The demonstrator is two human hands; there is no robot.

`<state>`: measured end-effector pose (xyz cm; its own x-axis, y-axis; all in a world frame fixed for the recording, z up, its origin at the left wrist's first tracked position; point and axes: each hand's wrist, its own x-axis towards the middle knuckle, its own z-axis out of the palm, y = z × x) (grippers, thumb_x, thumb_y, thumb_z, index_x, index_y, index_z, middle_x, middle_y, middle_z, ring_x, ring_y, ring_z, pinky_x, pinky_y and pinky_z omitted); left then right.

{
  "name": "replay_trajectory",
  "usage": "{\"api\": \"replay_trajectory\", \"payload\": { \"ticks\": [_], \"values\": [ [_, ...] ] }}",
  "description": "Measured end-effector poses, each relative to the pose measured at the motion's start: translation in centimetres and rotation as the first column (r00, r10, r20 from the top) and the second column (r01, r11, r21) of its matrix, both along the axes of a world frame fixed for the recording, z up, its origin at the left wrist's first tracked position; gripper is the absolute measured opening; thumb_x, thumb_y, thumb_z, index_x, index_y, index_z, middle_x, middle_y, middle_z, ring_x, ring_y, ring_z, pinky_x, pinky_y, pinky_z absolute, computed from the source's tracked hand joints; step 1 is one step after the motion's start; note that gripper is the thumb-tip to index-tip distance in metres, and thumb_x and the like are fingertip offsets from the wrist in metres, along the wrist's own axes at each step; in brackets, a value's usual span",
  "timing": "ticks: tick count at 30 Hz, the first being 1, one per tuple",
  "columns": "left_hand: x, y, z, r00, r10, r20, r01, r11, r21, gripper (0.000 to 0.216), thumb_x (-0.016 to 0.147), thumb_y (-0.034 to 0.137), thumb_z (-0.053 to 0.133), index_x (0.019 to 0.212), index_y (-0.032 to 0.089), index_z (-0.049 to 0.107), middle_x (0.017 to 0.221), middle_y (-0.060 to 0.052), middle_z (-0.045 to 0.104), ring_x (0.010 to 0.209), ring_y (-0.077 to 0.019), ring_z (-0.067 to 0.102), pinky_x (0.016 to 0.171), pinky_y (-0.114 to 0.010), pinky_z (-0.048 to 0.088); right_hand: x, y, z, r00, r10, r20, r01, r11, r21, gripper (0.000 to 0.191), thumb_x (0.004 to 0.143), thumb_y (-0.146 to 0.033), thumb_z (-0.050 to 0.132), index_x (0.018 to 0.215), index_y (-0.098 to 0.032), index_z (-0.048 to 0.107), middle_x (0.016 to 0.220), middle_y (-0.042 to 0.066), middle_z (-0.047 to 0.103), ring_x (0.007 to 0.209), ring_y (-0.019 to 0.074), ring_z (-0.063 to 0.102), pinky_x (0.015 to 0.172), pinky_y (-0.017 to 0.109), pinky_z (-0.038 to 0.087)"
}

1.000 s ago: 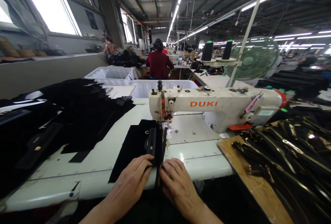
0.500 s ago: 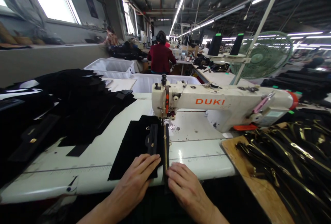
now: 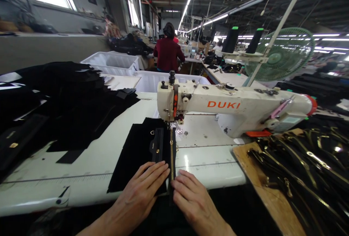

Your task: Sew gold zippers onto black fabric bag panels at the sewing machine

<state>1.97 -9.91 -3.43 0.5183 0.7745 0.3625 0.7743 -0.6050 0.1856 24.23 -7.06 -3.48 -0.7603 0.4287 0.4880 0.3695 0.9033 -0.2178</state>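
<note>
A black fabric panel (image 3: 131, 152) lies under the head of the white sewing machine (image 3: 196, 100). On it is a black strap piece (image 3: 158, 141) with small gold fittings. A gold-toothed zipper (image 3: 171, 156) on black tape runs along the panel's right edge, up to the needle area. My left hand (image 3: 145, 187) rests on the panel with its fingers stretched out and laid flat, just left of the zipper. My right hand (image 3: 191, 196) is closed at the zipper's near end, fingers bent together on the tape; its thumb is hidden.
Stacked black fabric pieces (image 3: 79, 109) cover the table's left side. Many gold-toothed zippers (image 3: 302, 159) lie on a brown board (image 3: 245, 156) at right. Beyond the machine are white plastic bins (image 3: 109, 61), thread cones (image 3: 230, 40), a green fan (image 3: 280, 54) and a person in dark red (image 3: 169, 54).
The view has shifted slightly, so the machine's head and the fabric appear a little further left and higher. Both hands keep nearly the same places on the panel and zipper.
</note>
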Motion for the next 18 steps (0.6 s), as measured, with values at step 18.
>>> {"api": "replay_trajectory", "payload": {
  "ticks": [18],
  "values": [
    [-0.5, 0.9, 5.3, 0.991, -0.044, 0.123, 0.075, 0.963, -0.257, 0.079, 0.072, 0.030, 0.078, 0.143, 0.033, 0.043, 0.136, -0.004, 0.058, 0.121, -0.0300, 0.055, 0.102, -0.043, 0.047, -1.1, 6.8, 3.2, 0.974, -0.225, 0.016, 0.224, 0.957, -0.186, 0.059, 0.078, 0.001, 0.041, 0.133, -0.019, 0.048, 0.118, 0.011, 0.057, 0.107, 0.0245, 0.053, 0.091, 0.041, 0.050]
  ]
}}
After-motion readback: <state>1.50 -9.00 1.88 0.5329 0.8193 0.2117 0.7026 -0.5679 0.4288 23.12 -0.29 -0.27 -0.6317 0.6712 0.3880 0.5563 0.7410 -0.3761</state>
